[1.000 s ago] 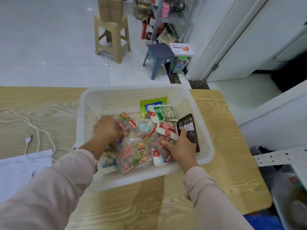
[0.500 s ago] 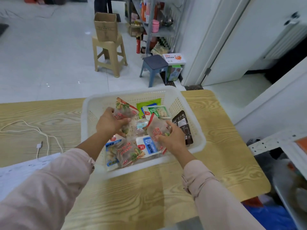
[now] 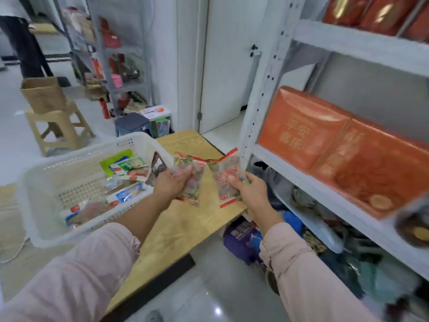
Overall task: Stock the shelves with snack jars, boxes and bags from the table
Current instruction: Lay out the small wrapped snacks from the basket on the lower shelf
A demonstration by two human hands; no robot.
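My left hand (image 3: 170,184) grips a clear snack bag with red and green print (image 3: 191,180), held above the wooden table (image 3: 185,228). Just to its right, my right hand (image 3: 251,194) holds a second snack bag with red lettering (image 3: 226,176) near the table's right edge, close to the white shelf unit (image 3: 290,173). The white plastic basket (image 3: 46,228) stands on the table to the left, with several more snack bags (image 3: 130,168) inside. Both arms wear pink sleeves.
Orange gift boxes (image 3: 325,145) fill the middle shelf and red ones (image 3: 371,12) the top shelf. Bags and clutter lie on the lower shelf and floor (image 3: 243,240). Behind the table stand a tan stool with a cardboard box (image 3: 44,94), a grey stool (image 3: 131,124) and another rack.
Both hands lifted a snack bag each out of the basket and carried them right. The view has swung right, bringing the white shelf unit into sight.
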